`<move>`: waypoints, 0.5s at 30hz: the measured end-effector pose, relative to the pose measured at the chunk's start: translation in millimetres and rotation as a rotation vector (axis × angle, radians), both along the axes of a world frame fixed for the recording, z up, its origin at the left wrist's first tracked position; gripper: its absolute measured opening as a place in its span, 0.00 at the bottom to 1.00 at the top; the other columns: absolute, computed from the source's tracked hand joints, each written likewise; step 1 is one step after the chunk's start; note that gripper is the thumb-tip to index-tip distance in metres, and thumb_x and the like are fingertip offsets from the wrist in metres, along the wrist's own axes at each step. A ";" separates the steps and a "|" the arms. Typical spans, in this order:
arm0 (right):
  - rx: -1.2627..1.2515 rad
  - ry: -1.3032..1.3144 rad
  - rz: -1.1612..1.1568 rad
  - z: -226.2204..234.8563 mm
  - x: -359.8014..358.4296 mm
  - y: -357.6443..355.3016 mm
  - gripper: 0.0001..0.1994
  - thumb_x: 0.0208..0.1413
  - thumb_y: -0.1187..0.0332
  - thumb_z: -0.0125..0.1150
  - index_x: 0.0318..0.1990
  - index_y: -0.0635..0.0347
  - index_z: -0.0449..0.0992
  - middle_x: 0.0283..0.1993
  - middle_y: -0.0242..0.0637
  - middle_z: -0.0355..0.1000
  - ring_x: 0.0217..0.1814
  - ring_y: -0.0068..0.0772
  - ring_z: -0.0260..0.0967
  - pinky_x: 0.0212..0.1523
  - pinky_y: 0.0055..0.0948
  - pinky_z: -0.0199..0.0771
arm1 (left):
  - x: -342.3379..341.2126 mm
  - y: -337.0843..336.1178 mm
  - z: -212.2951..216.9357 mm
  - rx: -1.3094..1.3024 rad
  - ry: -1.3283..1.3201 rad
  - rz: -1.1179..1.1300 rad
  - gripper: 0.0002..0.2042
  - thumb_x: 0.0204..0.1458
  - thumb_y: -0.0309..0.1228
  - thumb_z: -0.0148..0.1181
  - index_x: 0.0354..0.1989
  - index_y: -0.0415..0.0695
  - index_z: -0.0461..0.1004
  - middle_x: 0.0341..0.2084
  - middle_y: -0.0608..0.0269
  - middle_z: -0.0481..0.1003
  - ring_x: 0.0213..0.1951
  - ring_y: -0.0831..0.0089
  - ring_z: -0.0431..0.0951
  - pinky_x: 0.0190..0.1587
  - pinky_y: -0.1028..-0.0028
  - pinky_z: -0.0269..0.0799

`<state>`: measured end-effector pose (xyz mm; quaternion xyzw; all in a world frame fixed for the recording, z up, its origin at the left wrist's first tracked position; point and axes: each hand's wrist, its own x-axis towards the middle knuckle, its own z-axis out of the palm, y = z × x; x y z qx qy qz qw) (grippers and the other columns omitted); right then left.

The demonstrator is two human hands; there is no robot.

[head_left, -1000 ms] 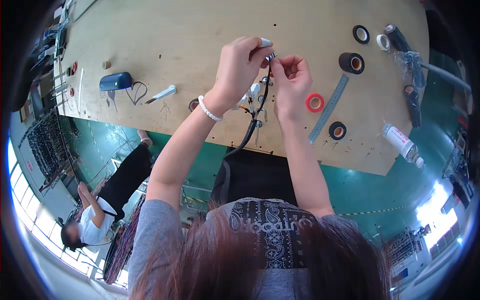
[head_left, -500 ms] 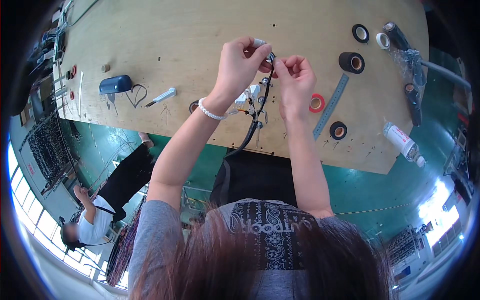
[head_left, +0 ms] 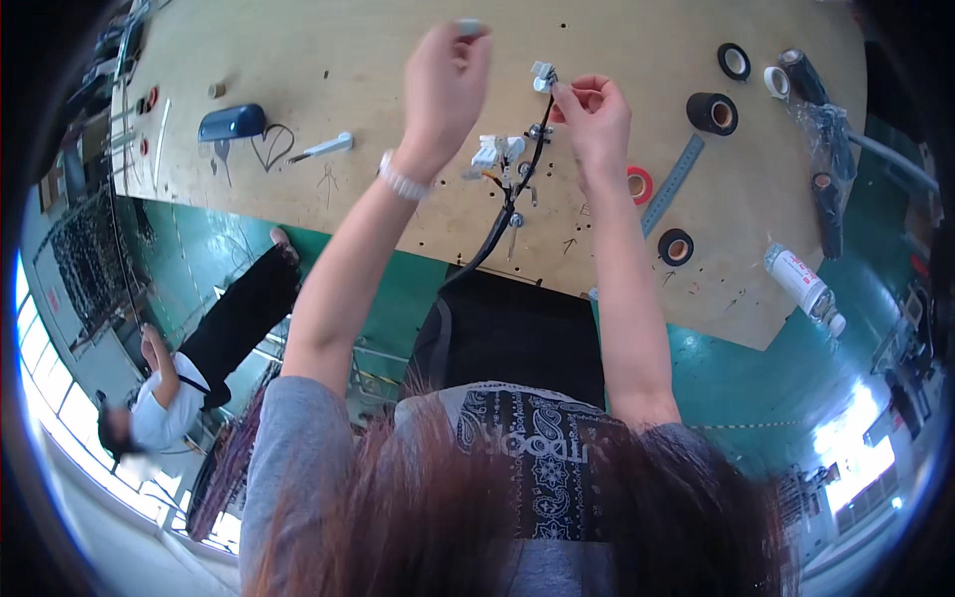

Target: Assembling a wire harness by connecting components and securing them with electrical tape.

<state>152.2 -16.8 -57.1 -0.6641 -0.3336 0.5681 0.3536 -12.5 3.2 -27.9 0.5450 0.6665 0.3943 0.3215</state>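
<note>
A plywood workboard lies over a green floor. From its near edge a black cable rises to white connectors. The right hand pinches one wire; the left hand pinches something small at mid-board.

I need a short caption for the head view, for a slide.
Two hands over a plywood board: right hand pinches a black cable near its white connector; left hand lifts a small piece.

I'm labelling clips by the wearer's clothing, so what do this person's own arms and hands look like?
Both forearms are bare, with short grey sleeves ending near the shoulders. The left hand has a pale beaded bracelet at the wrist. The right hand wears no glove, and I see no band on it.
</note>
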 end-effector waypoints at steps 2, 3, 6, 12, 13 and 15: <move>0.222 0.064 -0.048 -18.5 11.8 -13.2 0.09 0.57 0.72 0.62 0.41 0.64 0.70 0.33 0.31 0.72 0.34 0.19 0.70 0.35 0.22 0.72 | -2.4 -65.0 16.4 -0.030 -0.231 0.224 0.11 0.55 0.26 0.55 0.45 0.33 0.70 0.37 0.57 0.75 0.39 0.74 0.75 0.41 0.77 0.70; 0.237 0.017 -0.036 -10.1 12.9 -25.8 0.10 0.58 0.71 0.60 0.44 0.64 0.71 0.36 0.32 0.73 0.35 0.18 0.70 0.36 0.21 0.70 | -6.8 -104.0 4.9 -0.121 -0.264 0.235 0.11 0.56 0.25 0.54 0.46 0.34 0.70 0.37 0.58 0.74 0.39 0.75 0.74 0.42 0.77 0.69; 0.091 0.081 -0.098 24.6 25.4 -66.3 0.09 0.60 0.69 0.58 0.44 0.63 0.71 0.37 0.31 0.73 0.36 0.18 0.69 0.36 0.19 0.68 | 12.7 -161.7 -0.9 -0.439 -0.601 0.179 0.09 0.54 0.21 0.55 0.44 0.38 0.70 0.36 0.64 0.73 0.39 0.79 0.72 0.43 0.78 0.67; 0.070 0.125 0.042 60.2 13.3 -99.0 0.07 0.61 0.71 0.56 0.44 0.63 0.72 0.37 0.30 0.73 0.36 0.17 0.68 0.36 0.18 0.67 | 48.2 -152.4 -15.4 -0.323 -0.862 0.266 0.12 0.52 0.22 0.62 0.45 0.38 0.71 0.32 0.68 0.73 0.38 0.82 0.73 0.38 0.81 0.69; 0.073 0.118 0.050 67.3 12.8 -105.3 0.07 0.61 0.71 0.56 0.44 0.63 0.72 0.37 0.30 0.73 0.36 0.17 0.68 0.36 0.18 0.67 | 51.8 -157.4 -15.2 -0.202 -0.917 0.267 0.12 0.54 0.22 0.62 0.45 0.37 0.71 0.31 0.68 0.73 0.35 0.82 0.73 0.37 0.81 0.69; 0.086 0.066 0.064 80.1 13.8 -119.5 0.07 0.61 0.72 0.56 0.44 0.64 0.72 0.38 0.32 0.73 0.37 0.18 0.69 0.38 0.18 0.68 | 58.7 -162.8 -5.3 -0.095 -0.952 0.273 0.10 0.55 0.22 0.61 0.44 0.36 0.72 0.31 0.69 0.73 0.35 0.81 0.73 0.38 0.81 0.70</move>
